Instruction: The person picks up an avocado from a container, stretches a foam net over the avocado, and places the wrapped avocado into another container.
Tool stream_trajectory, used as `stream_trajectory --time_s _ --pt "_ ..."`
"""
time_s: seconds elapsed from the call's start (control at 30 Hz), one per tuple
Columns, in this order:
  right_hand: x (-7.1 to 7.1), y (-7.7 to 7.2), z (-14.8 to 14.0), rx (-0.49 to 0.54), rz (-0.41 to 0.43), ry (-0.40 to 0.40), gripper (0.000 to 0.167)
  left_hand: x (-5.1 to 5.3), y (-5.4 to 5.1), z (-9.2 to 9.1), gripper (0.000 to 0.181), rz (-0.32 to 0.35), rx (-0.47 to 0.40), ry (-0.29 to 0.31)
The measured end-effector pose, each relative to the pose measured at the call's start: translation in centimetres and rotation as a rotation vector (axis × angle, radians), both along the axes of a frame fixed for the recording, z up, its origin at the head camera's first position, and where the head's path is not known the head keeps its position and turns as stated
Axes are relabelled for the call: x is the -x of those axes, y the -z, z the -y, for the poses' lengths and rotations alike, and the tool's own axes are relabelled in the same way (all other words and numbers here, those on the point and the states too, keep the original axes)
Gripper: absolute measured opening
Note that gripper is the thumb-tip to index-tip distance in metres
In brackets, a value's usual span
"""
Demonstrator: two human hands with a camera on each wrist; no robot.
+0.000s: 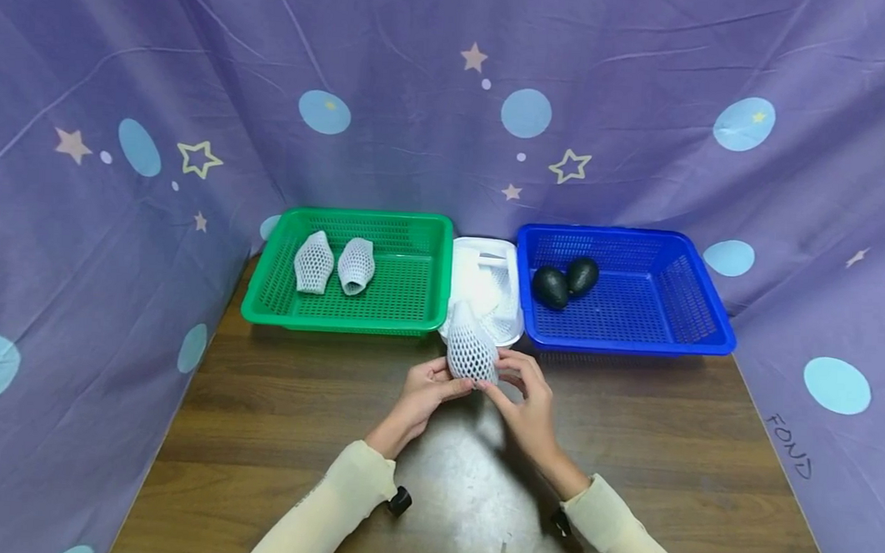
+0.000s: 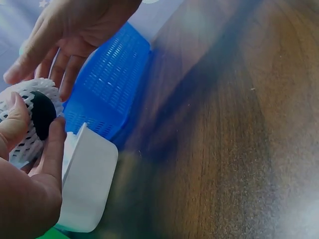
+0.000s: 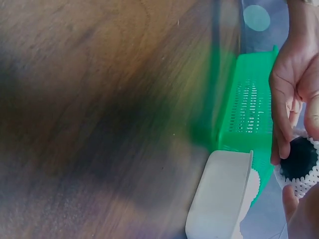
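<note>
A white foam fruit net (image 1: 473, 352) is held over the table's middle, with a dark avocado (image 3: 299, 158) inside it. The avocado's rounded end shows through the net's open mouth in both wrist views. My left hand (image 1: 423, 399) grips the netted avocado from the left, thumb near the open end. On the other side my right hand (image 1: 533, 406) holds it between thumb and fingers. Just behind stands a white container (image 1: 519, 301) with more white foam nets (image 1: 496, 281) in it.
At the left, a green basket (image 1: 346, 323) contains two netted pieces (image 1: 314, 263). A blue basket (image 1: 626, 346) at the right holds two bare avocados (image 1: 550, 287). All stand on a wooden table (image 1: 269, 434), before a purple curtain (image 1: 409, 49).
</note>
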State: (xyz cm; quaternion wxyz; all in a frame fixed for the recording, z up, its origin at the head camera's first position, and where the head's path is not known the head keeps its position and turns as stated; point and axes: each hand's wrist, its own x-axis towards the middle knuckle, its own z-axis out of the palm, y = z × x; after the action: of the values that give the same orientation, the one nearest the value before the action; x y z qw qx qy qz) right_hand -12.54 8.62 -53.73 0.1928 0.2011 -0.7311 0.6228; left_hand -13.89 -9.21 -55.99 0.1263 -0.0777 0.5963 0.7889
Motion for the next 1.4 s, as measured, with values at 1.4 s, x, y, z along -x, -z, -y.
stream_trajectory --time_s 1.4 --pt "0.8 0.8 1.0 0.177 0.082 0.062 0.032 1.0 -1.1 -0.3 0.053 -0.257 -0.002 -0.057"
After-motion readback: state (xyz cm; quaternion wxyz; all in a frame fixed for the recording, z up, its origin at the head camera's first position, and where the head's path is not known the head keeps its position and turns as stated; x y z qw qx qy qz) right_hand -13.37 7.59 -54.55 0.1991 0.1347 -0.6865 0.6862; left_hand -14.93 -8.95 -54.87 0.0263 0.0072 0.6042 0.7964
